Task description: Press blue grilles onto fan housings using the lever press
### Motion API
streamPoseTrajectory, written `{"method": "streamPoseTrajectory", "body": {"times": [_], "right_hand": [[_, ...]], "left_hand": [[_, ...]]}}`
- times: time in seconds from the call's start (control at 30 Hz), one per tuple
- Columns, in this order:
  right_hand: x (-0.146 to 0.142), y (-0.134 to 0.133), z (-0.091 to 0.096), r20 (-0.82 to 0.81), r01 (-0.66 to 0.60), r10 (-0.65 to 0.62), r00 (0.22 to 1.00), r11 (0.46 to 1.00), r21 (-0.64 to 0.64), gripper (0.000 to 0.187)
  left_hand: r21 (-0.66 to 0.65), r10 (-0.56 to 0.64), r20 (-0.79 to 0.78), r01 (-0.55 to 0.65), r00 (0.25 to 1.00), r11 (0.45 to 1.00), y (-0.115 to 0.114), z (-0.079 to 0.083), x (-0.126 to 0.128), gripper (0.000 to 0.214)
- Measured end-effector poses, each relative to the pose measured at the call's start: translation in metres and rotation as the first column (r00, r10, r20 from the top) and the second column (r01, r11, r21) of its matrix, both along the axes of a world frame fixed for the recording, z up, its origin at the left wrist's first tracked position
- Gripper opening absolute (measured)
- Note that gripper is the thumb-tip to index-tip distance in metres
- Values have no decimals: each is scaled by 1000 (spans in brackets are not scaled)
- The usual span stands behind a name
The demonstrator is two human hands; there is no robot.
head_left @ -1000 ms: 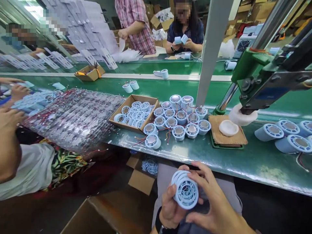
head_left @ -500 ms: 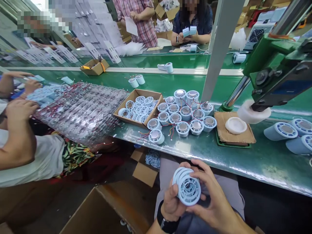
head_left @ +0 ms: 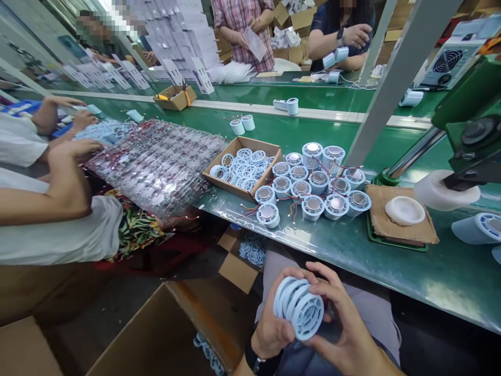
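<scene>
A short stack of light blue plastic rings (head_left: 299, 308) with spoked centres sits between my two hands, above my lap and below the bench edge. My left hand (head_left: 272, 324) wraps the stack from the left, thumb in front. From the right, my right hand (head_left: 338, 318) grips the front ring, its fingers over the top and the thumb beneath. On the bench ahead stands a group of light blue cylindrical motor housings (head_left: 313, 204) with silver centres and thin coloured wires. Beside them a cardboard box (head_left: 250, 196) holds many similar rings.
A green lever press (head_left: 457, 120) with a white pad stands right, over a white ring seat (head_left: 405, 210) on cardboard. Bubble wrap with wired parts (head_left: 160, 162) lies left, by a co-worker's arm (head_left: 58, 183). Below are open cartons (head_left: 156, 334). People work across the bench.
The view has swung so bench things sit further right or left in frame. The ring stack in my hands has tilted and fanned out, showing more of its side edges.
</scene>
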State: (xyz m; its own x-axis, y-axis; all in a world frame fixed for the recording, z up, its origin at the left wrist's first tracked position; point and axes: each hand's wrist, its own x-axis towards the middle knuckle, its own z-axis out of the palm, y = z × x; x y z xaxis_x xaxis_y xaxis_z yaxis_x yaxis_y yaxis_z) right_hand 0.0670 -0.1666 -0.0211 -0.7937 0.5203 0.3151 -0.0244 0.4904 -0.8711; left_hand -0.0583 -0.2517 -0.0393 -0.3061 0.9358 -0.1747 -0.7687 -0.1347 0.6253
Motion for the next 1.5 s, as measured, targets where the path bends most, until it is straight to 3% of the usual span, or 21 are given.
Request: {"method": "streamPoseTrajectory", "body": {"times": [0.17, 0.3, 0.5, 0.6, 0.77, 0.87, 0.97, 1.1, 1.2, 1.33, 1.43, 1.5], "right_hand": [[0, 0, -2, -38, 11, -3, 999, 977, 213, 55], [-1, 1, -2, -62, 4, 10, 998, 978, 209, 50], [3, 1, -5, -86, -15, 22, 996, 997, 78, 55], [9, -3, -6, -137, 10, -25, 990, 995, -104, 57], [21, -2, -4, -167, 142, -224, 960, 906, -399, 58], [24, 6, -8, -117, 217, -300, 947, 862, -458, 61], [22, 10, -18, -77, 212, -278, 958, 859, -467, 64], [14, -1, -31, -43, 195, -234, 971, 887, -420, 64], [6, -10, -29, -46, 168, -192, 980, 933, -319, 63], [-9, -9, -9, -83, 74, -80, 993, 995, -67, 57], [-23, -3, 10, -63, -39, 46, 997, 993, 114, 57], [-32, 0, 18, -45, -86, 94, 995, 983, 163, 56]], "left_hand": [[237, 57, -205, -7, 977, 972, 3, -2, -5, 65], [282, 55, -183, -2, 982, 959, 6, 0, -4, 67], [294, 8, -90, 19, 996, 956, 5, 3, 0, 62], [275, 14, 13, -17, 1000, 961, 5, 4, 2, 56], [279, -6, 195, -49, 981, 959, 6, 4, 1, 47], [279, -11, 267, -66, 964, 958, 5, 5, 0, 42], [273, -6, 315, -85, 949, 958, 0, 9, -3, 42], [275, 23, 335, -121, 942, 954, -10, 10, -9, 42], [265, 66, 334, -161, 940, 951, -18, 8, -12, 41], [232, 109, 346, -198, 932, 952, -24, 8, -14, 41], [208, 135, 352, -218, 926, 954, -26, 9, -16, 39], [204, 133, 359, -217, 924, 955, -27, 10, -16, 38]]}}
